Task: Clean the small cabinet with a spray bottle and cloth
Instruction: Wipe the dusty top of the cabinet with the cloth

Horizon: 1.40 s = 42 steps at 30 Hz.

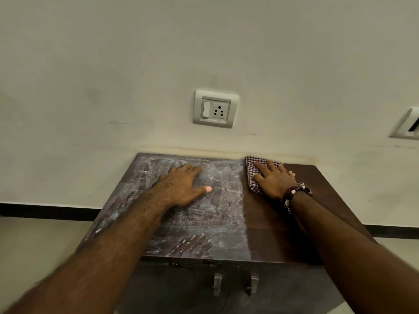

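Observation:
A small dark brown cabinet [226, 234] stands against the wall. Its top is dusty grey on the left and middle, and dark and clean in a strip on the right. My left hand [183, 186] lies flat on the dusty part, fingers spread, holding nothing. My right hand [274, 180] presses flat on a checked purple and white cloth [250, 166] at the back of the top, at the border between dusty and clean. A dark bracelet circles that wrist. No spray bottle is in view.
Two metal door handles [235, 285] hang on the cabinet front. A white switch and socket plate [215, 108] sits on the wall above the cabinet. A second plate [408, 125] shows at the right edge. Pale floor flanks the cabinet.

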### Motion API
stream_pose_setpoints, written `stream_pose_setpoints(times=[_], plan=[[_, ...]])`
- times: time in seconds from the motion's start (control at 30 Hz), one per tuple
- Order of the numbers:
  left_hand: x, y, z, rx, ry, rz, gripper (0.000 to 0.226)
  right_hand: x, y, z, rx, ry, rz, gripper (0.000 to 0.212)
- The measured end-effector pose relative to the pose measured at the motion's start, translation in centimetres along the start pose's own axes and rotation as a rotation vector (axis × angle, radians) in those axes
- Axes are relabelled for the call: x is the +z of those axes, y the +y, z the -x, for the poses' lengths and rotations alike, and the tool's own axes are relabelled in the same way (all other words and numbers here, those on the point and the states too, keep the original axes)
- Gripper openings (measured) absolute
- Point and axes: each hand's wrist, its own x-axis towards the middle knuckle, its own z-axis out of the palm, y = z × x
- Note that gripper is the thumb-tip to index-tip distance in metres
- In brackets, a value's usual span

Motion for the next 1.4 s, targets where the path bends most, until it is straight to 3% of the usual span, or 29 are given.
stream_pose_setpoints(times=[0.37, 0.53, 0.63, 0.8, 0.93, 1.1, 1.27, 1.4], plan=[[0.0, -1.8, -0.7, -0.027, 0.005, 0.027, 0.1, -0.2, 1.0, -1.8, 0.006, 0.057, -0.014, 0.07], [-0.2, -2.0, -0.9, -0.032, 0.021, 0.056, 0.099, -0.2, 1.6, -1.3, -0.011, -0.011, -0.003, 0.062], [-0.3, -2.1, -1.0, -0.032, 0.011, 0.065, 0.098, -0.5, -0.2, -1.3, 0.033, -0.017, -0.01, 0.064], [-1.0, -1.7, -0.7, -0.02, -0.004, 0.075, 0.091, 0.6, -2.4, -0.4, -0.092, -0.031, 0.007, 0.061], [-1.3, -2.1, -0.6, -0.043, -0.015, 0.07, 0.102, 0.6, -4.0, -0.6, -0.012, -0.018, -0.008, 0.065], [-0.9, -2.9, -0.6, -0.05, 0.002, 0.058, 0.094, 1.4, -6.1, -0.4, -0.126, -0.018, -0.012, 0.063], [-1.3, -3.0, 0.2, -0.047, 0.006, 0.073, 0.086, 1.2, -7.5, -0.7, -0.046, -0.024, -0.012, 0.066], [-1.2, -3.5, 0.2, -0.066, 0.003, 0.092, 0.086, 1.7, -8.5, -0.3, -0.138, -0.026, 0.001, 0.063]])
